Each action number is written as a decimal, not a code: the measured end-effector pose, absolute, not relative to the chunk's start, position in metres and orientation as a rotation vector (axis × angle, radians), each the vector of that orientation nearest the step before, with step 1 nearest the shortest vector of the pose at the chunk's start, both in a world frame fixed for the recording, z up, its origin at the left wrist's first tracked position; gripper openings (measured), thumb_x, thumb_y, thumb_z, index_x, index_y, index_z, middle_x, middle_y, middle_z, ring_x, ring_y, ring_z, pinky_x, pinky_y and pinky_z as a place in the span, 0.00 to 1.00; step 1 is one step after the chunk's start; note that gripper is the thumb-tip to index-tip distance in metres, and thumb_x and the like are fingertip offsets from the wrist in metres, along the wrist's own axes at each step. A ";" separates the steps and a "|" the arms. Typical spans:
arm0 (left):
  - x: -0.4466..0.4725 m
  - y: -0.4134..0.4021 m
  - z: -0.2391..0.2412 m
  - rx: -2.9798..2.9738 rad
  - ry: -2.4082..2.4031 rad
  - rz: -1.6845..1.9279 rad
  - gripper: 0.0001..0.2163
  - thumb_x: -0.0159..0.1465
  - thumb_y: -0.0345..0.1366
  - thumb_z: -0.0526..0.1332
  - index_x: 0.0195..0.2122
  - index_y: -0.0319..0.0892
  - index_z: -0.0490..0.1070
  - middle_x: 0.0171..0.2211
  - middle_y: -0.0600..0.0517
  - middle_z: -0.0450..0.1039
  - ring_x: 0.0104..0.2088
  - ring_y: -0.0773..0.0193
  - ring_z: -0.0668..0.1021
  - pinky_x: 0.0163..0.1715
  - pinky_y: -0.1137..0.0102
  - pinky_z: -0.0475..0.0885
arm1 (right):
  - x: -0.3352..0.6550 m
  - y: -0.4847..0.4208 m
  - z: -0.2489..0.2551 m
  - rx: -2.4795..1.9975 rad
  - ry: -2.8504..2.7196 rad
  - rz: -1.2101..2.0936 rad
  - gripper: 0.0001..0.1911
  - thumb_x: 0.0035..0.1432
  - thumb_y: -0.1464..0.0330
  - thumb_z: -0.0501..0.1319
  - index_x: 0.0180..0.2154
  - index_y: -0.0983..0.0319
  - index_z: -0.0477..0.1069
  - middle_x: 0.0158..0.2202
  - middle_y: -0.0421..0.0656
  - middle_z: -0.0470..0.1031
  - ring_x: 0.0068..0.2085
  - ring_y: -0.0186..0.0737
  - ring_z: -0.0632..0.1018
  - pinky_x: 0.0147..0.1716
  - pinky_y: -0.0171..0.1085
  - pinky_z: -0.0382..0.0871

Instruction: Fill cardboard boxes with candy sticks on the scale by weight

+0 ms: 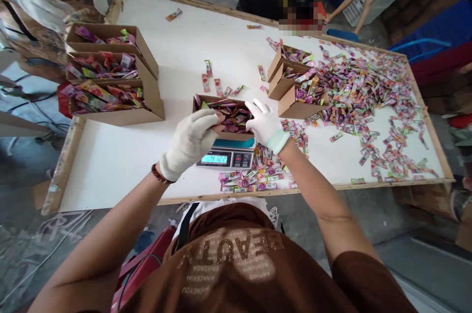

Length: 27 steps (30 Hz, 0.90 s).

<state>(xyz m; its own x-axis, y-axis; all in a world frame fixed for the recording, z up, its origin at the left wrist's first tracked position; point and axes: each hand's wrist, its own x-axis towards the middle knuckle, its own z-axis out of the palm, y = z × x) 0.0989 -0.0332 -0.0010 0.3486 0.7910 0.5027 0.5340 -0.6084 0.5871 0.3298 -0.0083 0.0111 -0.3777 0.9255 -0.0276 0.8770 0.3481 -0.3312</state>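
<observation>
A cardboard box [238, 136] filled with small candy-like sachets [234, 117] stands on a digital scale [224, 157], whose display seems to read 4122. My left hand [193, 138], in a white glove with bare fingertips showing, is over the box's left part. Its fingers are curled together; what they hold, if anything, is hidden. My right hand [266, 123], also gloved, is at the box's right end, with thumb and fingers curved around the rim. Loose sachets [258, 175] lie to the right of the scale and in front of it.
Three filled boxes [153, 101] stand at the left, near a co-worker's gloved hands [44, 8]. Three more boxes [295, 109] stand beside a large sachet pile [361, 86] at the right. A wooden rim [199, 198] edges the table. Another person is across it.
</observation>
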 end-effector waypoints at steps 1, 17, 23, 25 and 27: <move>0.102 -0.033 -0.006 2.330 1.138 1.079 0.10 0.71 0.35 0.59 0.47 0.40 0.79 0.49 0.45 0.79 0.47 0.57 0.82 0.46 0.65 0.79 | 0.333 -0.007 0.014 -1.643 -2.429 0.437 0.09 0.59 0.75 0.61 0.35 0.60 0.81 0.66 0.48 0.69 0.69 0.61 0.63 0.65 0.71 0.59; 0.089 -0.018 -0.001 2.540 1.603 0.571 0.20 0.71 0.47 0.62 0.56 0.38 0.76 0.42 0.43 0.75 0.40 0.56 0.77 0.38 0.64 0.73 | 0.507 -0.002 0.026 -1.869 -2.123 0.656 0.12 0.67 0.64 0.61 0.47 0.61 0.79 0.46 0.49 0.81 0.46 0.47 0.81 0.46 0.45 0.76; 0.100 0.005 0.012 2.686 1.631 0.346 0.13 0.72 0.35 0.55 0.38 0.39 0.80 0.34 0.46 0.74 0.34 0.60 0.76 0.32 0.65 0.68 | 0.441 0.018 0.018 -1.491 -2.307 0.643 0.13 0.70 0.65 0.57 0.45 0.61 0.79 0.48 0.47 0.80 0.50 0.47 0.80 0.54 0.49 0.75; 0.109 0.004 0.033 2.681 1.616 0.525 0.13 0.73 0.36 0.55 0.39 0.39 0.79 0.35 0.48 0.76 0.34 0.61 0.76 0.32 0.67 0.68 | 0.420 0.014 0.023 -1.344 -2.306 0.630 0.14 0.71 0.64 0.56 0.48 0.60 0.78 0.49 0.47 0.80 0.53 0.47 0.79 0.57 0.50 0.73; 0.125 0.001 0.059 2.616 1.519 0.755 0.12 0.74 0.36 0.56 0.41 0.40 0.79 0.37 0.51 0.77 0.35 0.64 0.78 0.32 0.68 0.69 | 0.399 0.009 0.032 -1.179 -2.306 0.577 0.17 0.70 0.62 0.58 0.55 0.60 0.75 0.57 0.49 0.77 0.60 0.49 0.75 0.63 0.52 0.69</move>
<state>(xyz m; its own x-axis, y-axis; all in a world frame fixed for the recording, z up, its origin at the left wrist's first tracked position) 0.1246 0.0007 0.0593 0.4083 0.8232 0.3946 0.8117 -0.5252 0.2557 0.3986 0.0089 0.0317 -0.5117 0.8290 0.2258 0.6252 0.5395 -0.5640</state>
